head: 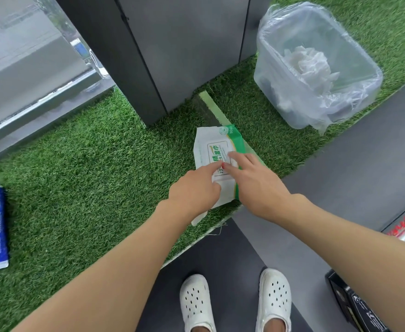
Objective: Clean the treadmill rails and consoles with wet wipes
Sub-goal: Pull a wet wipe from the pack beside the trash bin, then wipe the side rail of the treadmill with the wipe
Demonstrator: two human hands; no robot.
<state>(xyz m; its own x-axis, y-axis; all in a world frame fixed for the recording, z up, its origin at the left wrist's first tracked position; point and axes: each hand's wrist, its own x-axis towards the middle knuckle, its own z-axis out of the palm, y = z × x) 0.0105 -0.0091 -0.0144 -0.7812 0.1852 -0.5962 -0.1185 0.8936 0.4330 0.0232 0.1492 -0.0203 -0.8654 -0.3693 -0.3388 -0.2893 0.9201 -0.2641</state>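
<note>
fingers of left hand (pixel 194 190) and right hand (pixel 256 183) press wipes pack (pixel 217 149); arms outstretched

Bright, even daylight; soft shadows, wide-angle warp at edges.

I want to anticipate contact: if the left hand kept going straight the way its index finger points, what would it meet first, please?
The left hand points at the wet wipes pack; its fingertip seems already on the label flap, beside the right hand.
</note>
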